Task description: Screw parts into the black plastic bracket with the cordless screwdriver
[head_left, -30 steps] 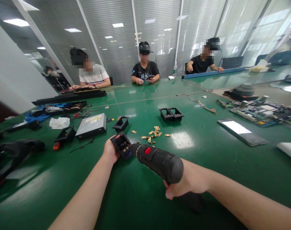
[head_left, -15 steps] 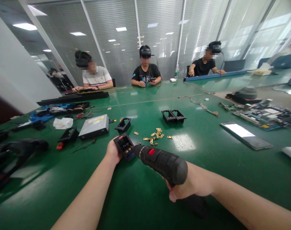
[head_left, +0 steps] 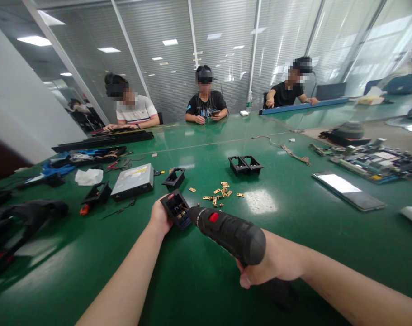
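My left hand point(head_left: 161, 215) is closed round the left side of a black plastic housing point(head_left: 176, 206), tilted with its open face toward me. Small brass parts sit inside it. In my right hand point(head_left: 265, 265) is a black cordless drill point(head_left: 231, 233) with a red switch, gripped by its handle. The drill's nose points into the housing; whether the bit touches a screw there I cannot make out. Just beyond lie several loose brass plates point(head_left: 215, 198) and screws. Another black housing point(head_left: 174, 178) stands behind my left hand, and two joined ones point(head_left: 245, 165) are farther right.
A metal disc drive point(head_left: 133, 181), another black housing point(head_left: 96, 198) and crumpled tissue point(head_left: 89, 177) lie left. On the right are a phone-like slab point(head_left: 348, 191) and circuit boards point(head_left: 378, 158). Several people sit across the green table point(head_left: 192, 280); one holds a blue bar point(head_left: 304, 106).
Both hands, the housing and the drill keep nearly the same places. The whole view has shifted very slightly.
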`<action>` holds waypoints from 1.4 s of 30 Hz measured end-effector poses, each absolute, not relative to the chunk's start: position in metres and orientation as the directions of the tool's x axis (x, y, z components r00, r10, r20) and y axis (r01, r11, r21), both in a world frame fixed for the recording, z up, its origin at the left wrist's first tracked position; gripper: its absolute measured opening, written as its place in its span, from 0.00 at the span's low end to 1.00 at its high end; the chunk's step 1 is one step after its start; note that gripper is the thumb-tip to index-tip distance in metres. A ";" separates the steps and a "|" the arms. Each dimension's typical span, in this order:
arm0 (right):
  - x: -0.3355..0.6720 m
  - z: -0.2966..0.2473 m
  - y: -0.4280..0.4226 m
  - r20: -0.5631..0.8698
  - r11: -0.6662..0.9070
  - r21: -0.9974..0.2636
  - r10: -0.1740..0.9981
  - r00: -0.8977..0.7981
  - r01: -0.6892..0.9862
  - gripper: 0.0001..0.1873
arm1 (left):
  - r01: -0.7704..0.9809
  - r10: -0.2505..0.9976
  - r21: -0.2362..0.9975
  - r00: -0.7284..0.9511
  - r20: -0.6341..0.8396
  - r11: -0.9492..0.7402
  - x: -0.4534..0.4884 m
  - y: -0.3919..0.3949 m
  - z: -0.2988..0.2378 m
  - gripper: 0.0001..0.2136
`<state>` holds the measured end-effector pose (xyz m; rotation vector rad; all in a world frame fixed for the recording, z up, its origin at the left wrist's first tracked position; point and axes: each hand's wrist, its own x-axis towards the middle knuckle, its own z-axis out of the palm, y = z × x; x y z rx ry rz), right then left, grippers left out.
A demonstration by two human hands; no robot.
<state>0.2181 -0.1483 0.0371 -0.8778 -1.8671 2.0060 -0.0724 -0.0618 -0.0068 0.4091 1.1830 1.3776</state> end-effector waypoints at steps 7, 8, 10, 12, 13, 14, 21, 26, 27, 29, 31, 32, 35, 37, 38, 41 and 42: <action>0.218 0.034 -0.148 -0.242 -0.107 -0.969 0.579 -0.778 0.222 0.08 | -0.503 0.912 0.836 -0.198 -0.360 0.220 -0.074 -0.062 -0.007 0.06; 0.218 0.034 -0.148 -0.235 -0.096 -0.970 0.583 -0.778 0.222 0.08 | -0.500 0.911 0.837 -0.200 -0.360 0.221 -0.074 -0.062 -0.006 0.07; 0.218 0.034 -0.148 -0.230 -0.088 -0.971 0.585 -0.777 0.221 0.08 | -0.503 0.908 0.836 -0.206 -0.364 0.221 -0.073 -0.063 -0.005 0.08; 0.218 0.034 -0.148 -0.237 -0.104 -0.970 0.581 -0.778 0.219 0.08 | -0.507 0.908 0.835 -0.214 -0.361 0.213 -0.072 -0.064 -0.004 0.09; 0.218 0.034 -0.149 -0.241 -0.113 -0.970 0.580 -0.779 0.216 0.08 | -0.507 0.909 0.836 -0.214 -0.358 0.209 -0.072 -0.064 -0.004 0.10; 0.218 0.034 -0.149 -0.244 -0.122 -0.969 0.577 -0.779 0.213 0.08 | -0.507 0.911 0.837 -0.212 -0.354 0.207 -0.072 -0.064 -0.003 0.10; 0.218 0.034 -0.149 -0.240 -0.107 -0.970 0.574 -0.783 0.219 0.08 | -0.497 0.922 0.842 -0.186 -0.341 0.211 -0.075 -0.064 -0.007 0.11; 0.218 0.030 -0.149 -0.248 -0.113 -0.968 0.591 -0.768 0.225 0.10 | -0.482 0.917 0.848 -0.194 -0.349 0.221 -0.076 -0.064 -0.007 0.09; 0.218 0.029 -0.148 -0.250 -0.114 -0.967 0.592 -0.766 0.227 0.11 | -0.478 0.918 0.852 -0.196 -0.343 0.216 -0.076 -0.065 -0.006 0.09; 0.217 0.027 -0.148 -0.253 -0.123 -0.967 0.590 -0.766 0.224 0.11 | -0.477 0.921 0.855 -0.201 -0.333 0.205 -0.075 -0.065 -0.006 0.08; 0.217 0.025 -0.148 -0.247 -0.122 -0.968 0.589 -0.770 0.218 0.12 | -0.491 0.920 0.848 -0.205 -0.334 0.199 -0.075 -0.065 -0.005 0.08; 0.217 0.024 -0.148 -0.244 -0.119 -0.969 0.591 -0.769 0.216 0.12 | -0.501 0.918 0.843 -0.207 -0.338 0.197 -0.075 -0.065 -0.005 0.09; 0.217 0.023 -0.147 -0.245 -0.111 -0.968 0.595 -0.766 0.224 0.12 | -0.517 0.909 0.834 -0.224 -0.351 0.194 -0.074 -0.065 -0.005 0.10; 0.216 0.021 -0.147 -0.254 -0.108 -0.965 0.592 -0.765 0.237 0.12 | -0.508 0.906 0.838 -0.231 -0.354 0.198 -0.074 -0.065 -0.004 0.10; 0.216 0.020 -0.147 -0.254 -0.100 -0.965 0.591 -0.766 0.242 0.12 | -0.500 0.906 0.843 -0.233 -0.352 0.199 -0.074 -0.066 -0.004 0.10; 0.216 0.014 -0.146 -0.197 -0.019 -0.972 0.614 -0.764 0.235 0.15 | -0.487 0.905 0.847 -0.230 -0.358 0.211 -0.074 -0.066 -0.003 0.09; 0.216 0.012 -0.145 -0.184 -0.001 -0.973 0.615 -0.767 0.232 0.15 | -0.484 0.904 0.849 -0.232 -0.358 0.212 -0.074 -0.066 -0.003 0.09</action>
